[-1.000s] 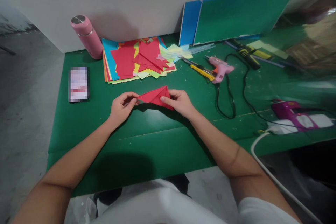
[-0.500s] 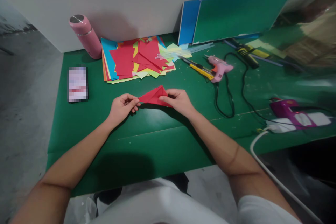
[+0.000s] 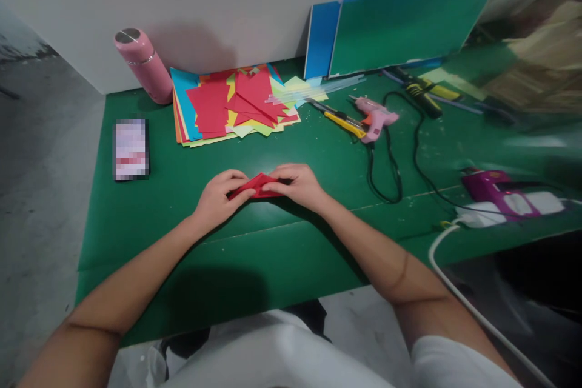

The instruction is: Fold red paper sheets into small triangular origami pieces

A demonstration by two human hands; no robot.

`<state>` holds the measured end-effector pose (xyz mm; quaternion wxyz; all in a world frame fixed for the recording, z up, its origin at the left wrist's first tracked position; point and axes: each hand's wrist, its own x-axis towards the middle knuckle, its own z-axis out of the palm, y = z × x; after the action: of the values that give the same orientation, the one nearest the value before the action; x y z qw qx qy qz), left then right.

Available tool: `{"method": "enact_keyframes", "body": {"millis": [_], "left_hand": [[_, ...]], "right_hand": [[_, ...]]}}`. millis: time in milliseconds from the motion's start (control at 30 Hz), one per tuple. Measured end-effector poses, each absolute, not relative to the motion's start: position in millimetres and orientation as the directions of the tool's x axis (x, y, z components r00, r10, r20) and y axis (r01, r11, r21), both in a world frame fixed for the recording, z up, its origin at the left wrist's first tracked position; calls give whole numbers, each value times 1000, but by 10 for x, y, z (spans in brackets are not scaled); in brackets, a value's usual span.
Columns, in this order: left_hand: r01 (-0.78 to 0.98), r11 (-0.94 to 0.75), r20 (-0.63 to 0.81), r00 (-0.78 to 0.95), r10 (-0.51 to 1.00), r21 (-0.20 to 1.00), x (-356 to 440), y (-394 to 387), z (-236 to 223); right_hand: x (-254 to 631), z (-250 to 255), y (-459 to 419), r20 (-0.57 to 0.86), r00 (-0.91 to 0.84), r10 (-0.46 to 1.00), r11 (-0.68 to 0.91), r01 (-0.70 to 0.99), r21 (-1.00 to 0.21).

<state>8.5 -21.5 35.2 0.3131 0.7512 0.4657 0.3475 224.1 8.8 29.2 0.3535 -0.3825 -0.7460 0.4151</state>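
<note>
A folded piece of red paper (image 3: 260,187) is held just above the green table (image 3: 273,260), its peak pointing away from me. My left hand (image 3: 222,195) grips its left end, thumb in front and fingers behind. On the other end, my right hand (image 3: 297,187) pinches the paper the same way. Both hands hide parts of the paper's ends. Beyond them lies a stack of coloured paper (image 3: 184,100), topped with loose red sheets (image 3: 208,109) and small cut pieces.
A pink bottle (image 3: 144,66) and a blurred-out phone-like item (image 3: 131,148) stand at left. Toward the right are a utility knife (image 3: 343,121), a pink glue gun (image 3: 375,116), clear glue sticks (image 3: 318,90), a power strip (image 3: 484,212) and cables. Blue and green boards (image 3: 409,24) lean behind.
My left hand has slid right along the red paper, bringing both hands closer together. The paper is now lower, tilted differently and more covered by fingers. The whole view has shifted slightly.
</note>
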Motion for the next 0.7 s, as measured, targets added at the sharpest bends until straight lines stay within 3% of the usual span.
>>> {"method": "enact_keyframes", "body": {"millis": [200,300,533,700], "left_hand": [[303,115,-185,210,960,946,79,-191,356],[228,175,-214,159,964,958,79,-169,383],[232,168,-214,191,958,958,143,-233,434],[157,201,-226,164,960,967,117,-177,452]], "right_hand": [[2255,239,109,45,-475,879,244,367,-898],[2267,227,129,-23,-471,882,187,395,-899],[2244,255,120,-13,-461,887,215,437,-873],[2310,291,156,-200,-549,812,-22,313,-950]]}}
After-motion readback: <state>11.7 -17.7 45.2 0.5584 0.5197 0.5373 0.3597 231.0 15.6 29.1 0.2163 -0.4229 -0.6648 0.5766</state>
